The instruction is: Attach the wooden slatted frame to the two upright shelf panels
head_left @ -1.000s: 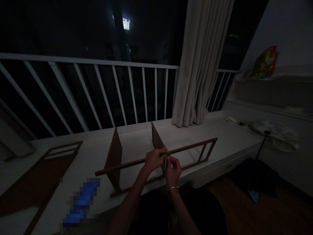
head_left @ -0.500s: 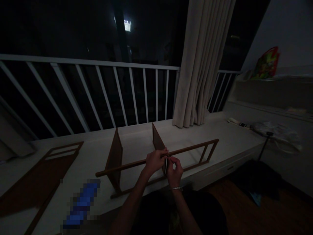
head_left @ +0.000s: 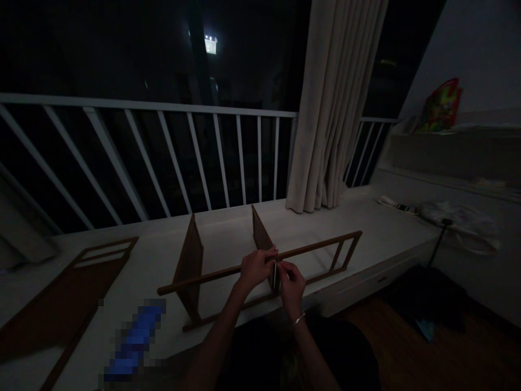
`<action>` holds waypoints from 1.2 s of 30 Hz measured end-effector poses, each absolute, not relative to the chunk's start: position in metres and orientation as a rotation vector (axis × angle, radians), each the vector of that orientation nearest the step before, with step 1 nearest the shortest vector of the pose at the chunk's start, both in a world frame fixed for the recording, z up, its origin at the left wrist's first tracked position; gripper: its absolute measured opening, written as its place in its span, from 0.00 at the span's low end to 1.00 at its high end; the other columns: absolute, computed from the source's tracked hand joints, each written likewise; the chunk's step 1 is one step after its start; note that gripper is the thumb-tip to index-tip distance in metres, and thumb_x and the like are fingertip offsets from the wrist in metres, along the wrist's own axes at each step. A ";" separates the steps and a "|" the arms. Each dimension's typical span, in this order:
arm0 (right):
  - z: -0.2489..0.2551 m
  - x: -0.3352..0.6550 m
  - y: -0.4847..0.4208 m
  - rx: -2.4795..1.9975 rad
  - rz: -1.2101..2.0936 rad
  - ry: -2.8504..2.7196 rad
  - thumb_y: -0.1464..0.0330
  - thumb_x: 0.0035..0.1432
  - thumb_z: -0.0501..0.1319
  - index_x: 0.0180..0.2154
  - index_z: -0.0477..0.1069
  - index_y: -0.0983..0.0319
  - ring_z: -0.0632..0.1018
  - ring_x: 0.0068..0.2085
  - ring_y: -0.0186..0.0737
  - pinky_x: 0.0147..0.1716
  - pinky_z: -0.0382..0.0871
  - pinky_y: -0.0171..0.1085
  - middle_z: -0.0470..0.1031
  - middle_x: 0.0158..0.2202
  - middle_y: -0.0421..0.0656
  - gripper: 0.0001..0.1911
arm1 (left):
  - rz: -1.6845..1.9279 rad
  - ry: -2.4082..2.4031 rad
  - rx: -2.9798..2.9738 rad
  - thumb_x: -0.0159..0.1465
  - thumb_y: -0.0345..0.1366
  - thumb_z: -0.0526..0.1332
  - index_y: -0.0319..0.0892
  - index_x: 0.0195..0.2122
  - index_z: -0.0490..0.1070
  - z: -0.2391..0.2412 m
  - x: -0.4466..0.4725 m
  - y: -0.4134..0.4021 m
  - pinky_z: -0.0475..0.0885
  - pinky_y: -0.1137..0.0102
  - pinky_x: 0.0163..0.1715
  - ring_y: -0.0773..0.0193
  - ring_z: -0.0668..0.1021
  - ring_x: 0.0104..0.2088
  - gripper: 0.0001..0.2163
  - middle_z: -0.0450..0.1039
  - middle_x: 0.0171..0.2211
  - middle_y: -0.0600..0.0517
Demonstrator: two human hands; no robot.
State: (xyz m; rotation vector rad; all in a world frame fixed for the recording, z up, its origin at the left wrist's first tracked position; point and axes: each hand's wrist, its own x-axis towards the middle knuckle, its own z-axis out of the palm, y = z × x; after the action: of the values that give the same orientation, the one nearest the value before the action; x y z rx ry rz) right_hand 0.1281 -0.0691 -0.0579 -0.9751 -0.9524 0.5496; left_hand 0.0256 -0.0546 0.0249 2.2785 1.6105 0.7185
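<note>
A partly built brown wooden frame (head_left: 325, 247) stands on a white platform (head_left: 228, 233), with two upright panels (head_left: 190, 260) joined by a long top rail. My left hand (head_left: 254, 267) is closed over that rail where it meets the right panel. Right beside it, my right hand (head_left: 290, 285) pinches a small thin metal tool against the same joint. A bracelet shows on my right wrist. The room is very dark.
A flat brown panel (head_left: 61, 304) lies at the platform's left, and a blurred blue object (head_left: 134, 339) sits near its front edge. White railing (head_left: 171, 157) and a curtain (head_left: 334, 108) stand behind. Cloths and a cord lie at right, dark floor below.
My hands stay at the joint; the right hand has turned slightly, its wrist rolling and the bracelet shifting lower. The frame has not moved.
</note>
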 end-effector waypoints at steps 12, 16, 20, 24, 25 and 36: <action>-0.061 0.145 -0.062 -0.900 0.958 -1.076 0.59 0.47 0.58 0.28 0.67 0.63 0.69 0.24 0.32 0.26 0.63 0.31 0.68 0.21 0.38 0.13 | 0.694 1.616 2.256 0.55 0.36 0.55 0.58 0.44 0.65 0.028 0.027 -0.056 0.64 0.72 0.44 0.66 0.68 0.47 0.15 0.63 0.49 0.65; -0.054 0.154 -0.060 -0.920 0.874 -1.247 0.57 0.50 0.54 0.28 0.69 0.64 0.65 0.22 0.31 0.23 0.59 0.31 0.62 0.18 0.36 0.16 | 0.712 1.622 2.280 0.56 0.38 0.54 0.59 0.43 0.65 0.024 0.027 -0.054 0.64 0.72 0.43 0.66 0.69 0.47 0.14 0.63 0.49 0.65; -0.045 0.158 -0.058 -0.917 0.819 -1.308 0.56 0.52 0.50 0.29 0.69 0.63 0.63 0.21 0.30 0.22 0.58 0.30 0.60 0.17 0.36 0.19 | 0.709 1.622 2.278 0.56 0.40 0.54 0.59 0.43 0.65 0.025 0.027 -0.054 0.64 0.73 0.44 0.67 0.68 0.47 0.13 0.64 0.48 0.65; -0.043 0.156 -0.060 -0.928 0.760 -1.353 0.57 0.54 0.49 0.28 0.68 0.63 0.63 0.23 0.30 0.23 0.58 0.30 0.62 0.20 0.37 0.17 | 0.720 1.614 2.258 0.57 0.42 0.53 0.58 0.43 0.66 0.025 0.028 -0.055 0.64 0.73 0.44 0.67 0.69 0.47 0.13 0.64 0.48 0.64; -0.046 0.155 -0.061 -0.939 0.741 -1.341 0.58 0.54 0.49 0.28 0.67 0.63 0.63 0.23 0.30 0.24 0.58 0.30 0.62 0.20 0.37 0.17 | 0.728 1.601 2.261 0.57 0.41 0.54 0.57 0.43 0.66 0.025 0.027 -0.054 0.64 0.73 0.43 0.67 0.69 0.47 0.13 0.64 0.48 0.64; -0.065 0.141 -0.062 -1.048 0.527 -1.278 0.63 0.57 0.46 0.29 0.65 0.63 0.66 0.26 0.32 0.28 0.60 0.31 0.66 0.24 0.39 0.14 | 0.721 1.603 2.246 0.55 0.38 0.55 0.57 0.43 0.66 0.023 0.028 -0.052 0.64 0.72 0.44 0.66 0.69 0.47 0.14 0.63 0.49 0.65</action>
State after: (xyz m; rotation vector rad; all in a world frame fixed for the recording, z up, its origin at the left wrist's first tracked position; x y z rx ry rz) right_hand 0.1414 -0.0623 -0.0650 -1.0480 -1.2775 0.5266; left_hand 0.0280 -0.0523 0.0233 2.2459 1.6031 0.7210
